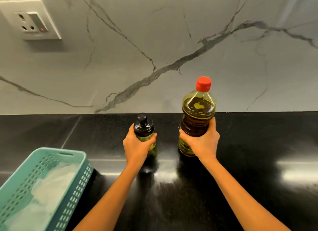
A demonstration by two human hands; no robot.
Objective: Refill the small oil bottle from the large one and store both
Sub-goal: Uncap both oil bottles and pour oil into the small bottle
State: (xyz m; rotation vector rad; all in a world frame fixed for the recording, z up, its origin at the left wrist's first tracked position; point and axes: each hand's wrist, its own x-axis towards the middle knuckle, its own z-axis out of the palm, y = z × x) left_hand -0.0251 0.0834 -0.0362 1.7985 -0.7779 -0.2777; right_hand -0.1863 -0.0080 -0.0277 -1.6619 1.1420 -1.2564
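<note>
The small oil bottle (pixel 144 127), clear with a black pump cap, stands upright on the black countertop (pixel 258 144). My left hand (pixel 136 145) grips its body from the near side. To its right stands the large oil bottle (pixel 197 113), clear plastic with a red screw cap, holding dark yellow-green oil nearly to the shoulder. My right hand (pixel 201 143) is wrapped around its lower half. Both caps are on. The bottoms of both bottles are partly hidden by my hands.
A teal perforated plastic basket (pixel 75 193) with a white cloth inside sits at the near left of the counter. A marble backsplash (pixel 154 50) rises behind the bottles, with a wall socket (pixel 32 24) at the upper left.
</note>
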